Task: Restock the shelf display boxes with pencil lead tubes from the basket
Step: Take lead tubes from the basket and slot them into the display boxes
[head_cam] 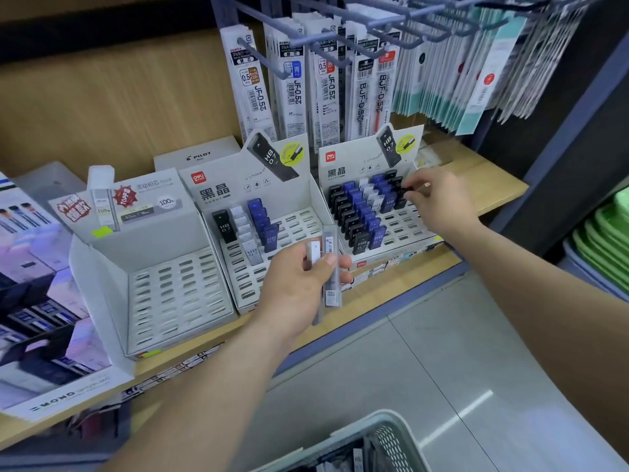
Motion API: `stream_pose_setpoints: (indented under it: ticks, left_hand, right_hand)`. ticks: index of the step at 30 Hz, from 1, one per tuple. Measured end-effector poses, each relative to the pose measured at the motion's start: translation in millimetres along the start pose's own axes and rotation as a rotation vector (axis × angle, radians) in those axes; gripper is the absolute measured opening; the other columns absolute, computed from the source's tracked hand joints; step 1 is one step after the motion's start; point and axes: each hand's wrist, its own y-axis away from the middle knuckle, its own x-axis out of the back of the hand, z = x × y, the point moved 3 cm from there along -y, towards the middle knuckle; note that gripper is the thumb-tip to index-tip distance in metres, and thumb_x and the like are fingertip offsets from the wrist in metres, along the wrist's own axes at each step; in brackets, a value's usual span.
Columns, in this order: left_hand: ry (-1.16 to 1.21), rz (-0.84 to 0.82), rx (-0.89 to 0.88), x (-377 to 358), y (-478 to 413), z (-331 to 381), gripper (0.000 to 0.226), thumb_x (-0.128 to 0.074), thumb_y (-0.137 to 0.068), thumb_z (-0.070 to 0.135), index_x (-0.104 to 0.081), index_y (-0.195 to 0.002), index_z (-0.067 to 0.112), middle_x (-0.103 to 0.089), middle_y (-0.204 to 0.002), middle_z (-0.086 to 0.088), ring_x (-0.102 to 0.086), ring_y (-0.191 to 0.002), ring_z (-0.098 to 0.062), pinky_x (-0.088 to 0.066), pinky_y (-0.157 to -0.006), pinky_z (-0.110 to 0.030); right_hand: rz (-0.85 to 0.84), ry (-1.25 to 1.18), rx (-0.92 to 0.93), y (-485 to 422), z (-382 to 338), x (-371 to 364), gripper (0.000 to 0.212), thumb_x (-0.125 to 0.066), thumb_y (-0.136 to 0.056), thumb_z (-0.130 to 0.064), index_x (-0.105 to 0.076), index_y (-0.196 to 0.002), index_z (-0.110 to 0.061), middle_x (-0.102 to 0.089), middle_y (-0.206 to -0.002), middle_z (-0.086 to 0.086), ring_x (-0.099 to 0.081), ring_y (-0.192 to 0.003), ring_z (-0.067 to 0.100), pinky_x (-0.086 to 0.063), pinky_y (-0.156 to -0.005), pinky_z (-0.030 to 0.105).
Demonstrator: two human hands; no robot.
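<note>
Black tube (406,189) pinched by my right hand (439,199) may topple rows in the right display box (343,165); left of it, my left hand (296,287) clutches grey tubes (331,264) that could slip.

The basket (391,419) is cut off by the bottom edge, and its contents are too blurred to count. The fingers (420,181) of the right hand (442,202) cover most of the black tube (407,189) they pinch, and the left hand (296,291) hides part of the clear tubes (331,245) it grips. The far-left display (51,335) is smeared and cropped.
</note>
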Motion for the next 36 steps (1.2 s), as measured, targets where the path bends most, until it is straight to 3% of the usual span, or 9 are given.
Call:
stream_pose_setpoints:
  ticks: [6,9,13,17,22,25,29,33,36]
  left_hand:
    - [-0.006,-0.021,-0.004,3,0,-1,0.019,-0.049,-0.105,0.013,-0.067,-0.108,0.01,-0.077,-0.093,0.008,-0.074,-0.083,-0.009,-0.061,-0.067,-0.029]
    - [-0.02,-0.032,-0.015,2,3,0,0.019,-0.05,-0.105,0.014,-0.069,-0.102,0.017,-0.077,-0.09,0.01,-0.074,-0.084,-0.009,-0.062,-0.077,-0.04]
    - [0.003,-0.09,-0.031,-5,11,4,0.017,-0.051,-0.104,0.011,-0.067,-0.109,0.014,-0.078,-0.092,0.008,-0.074,-0.083,-0.009,-0.062,-0.081,-0.039]
    - [0.028,-0.173,-0.046,-12,26,11,0.017,-0.054,-0.102,0.007,-0.066,-0.112,0.013,-0.078,-0.092,0.002,-0.075,-0.078,-0.01,-0.062,-0.069,-0.027]
    - [0.084,-0.275,-0.061,-15,42,15,0.019,-0.053,-0.102,0.006,-0.067,-0.111,0.013,-0.078,-0.099,-0.007,-0.076,-0.091,-0.024,-0.061,-0.084,-0.045]
    - [0.115,-0.332,-0.054,-11,48,15,0.021,-0.048,-0.105,0.01,-0.067,-0.106,0.018,-0.077,-0.1,-0.009,-0.075,-0.092,-0.027,-0.061,-0.085,-0.042]
    - [0.064,-0.426,-0.021,-8,51,9,0.024,-0.043,-0.107,0.019,-0.066,-0.114,0.017,-0.076,-0.104,-0.01,-0.074,-0.091,-0.025,-0.06,-0.076,-0.034]
    - [0.031,-0.378,-0.043,-2,46,8,0.02,-0.049,-0.105,0.016,-0.068,-0.108,0.019,-0.072,-0.095,-0.005,-0.067,-0.081,-0.012,-0.056,-0.068,-0.026]
    - [-0.013,-0.367,-0.032,0,41,1,0.015,-0.057,-0.102,0.019,-0.071,-0.107,0.02,-0.07,-0.094,-0.004,-0.065,-0.08,-0.014,-0.053,-0.07,-0.031]
  right_hand:
    - [0.061,0.107,-0.012,11,-5,1,0.017,-0.063,-0.096,-0.018,-0.071,-0.11,-0.02,-0.063,-0.102,-0.005,-0.063,-0.089,0.019,-0.049,-0.076,0.03]
    - [0.055,0.05,-0.018,31,-25,12,0.016,-0.062,-0.096,-0.022,-0.071,-0.109,-0.024,-0.062,-0.102,-0.009,-0.06,-0.081,0.011,-0.047,-0.071,0.027]
    - [-0.186,-0.357,-0.106,83,-73,23,0.013,-0.06,-0.098,-0.023,-0.073,-0.098,-0.019,-0.071,-0.086,-0.001,-0.064,-0.069,0.005,-0.055,-0.062,0.026]
    - [-0.354,-0.498,-0.16,125,-105,33,0.015,-0.062,-0.098,-0.025,-0.074,-0.097,-0.016,-0.071,-0.085,0.006,-0.065,-0.066,0.008,-0.054,-0.062,0.026]
    - [-0.356,-0.507,-0.157,143,-116,50,0.012,-0.069,-0.093,-0.019,-0.072,-0.096,-0.008,-0.069,-0.082,0.015,-0.063,-0.062,0.01,-0.052,-0.059,0.023]
    - [-0.311,-0.572,-0.177,148,-115,60,0.011,-0.068,-0.094,-0.016,-0.071,-0.103,-0.011,-0.069,-0.088,0.015,-0.062,-0.065,0.015,-0.054,-0.06,0.028]
    - [-0.283,-0.686,-0.192,153,-117,63,0.016,-0.062,-0.096,-0.008,-0.067,-0.111,-0.01,-0.065,-0.084,0.011,-0.063,-0.068,0.019,-0.058,-0.063,0.033]
    - [-0.319,-0.784,-0.249,150,-117,55,0.018,-0.065,-0.095,-0.011,-0.062,-0.106,0.003,-0.066,-0.089,0.018,-0.063,-0.072,0.022,-0.057,-0.072,0.037]
    - [-0.306,-0.708,-0.195,146,-113,54,0.019,-0.071,-0.091,-0.011,-0.065,-0.104,0.001,-0.072,-0.094,0.021,-0.067,-0.077,0.026,-0.059,-0.075,0.034]
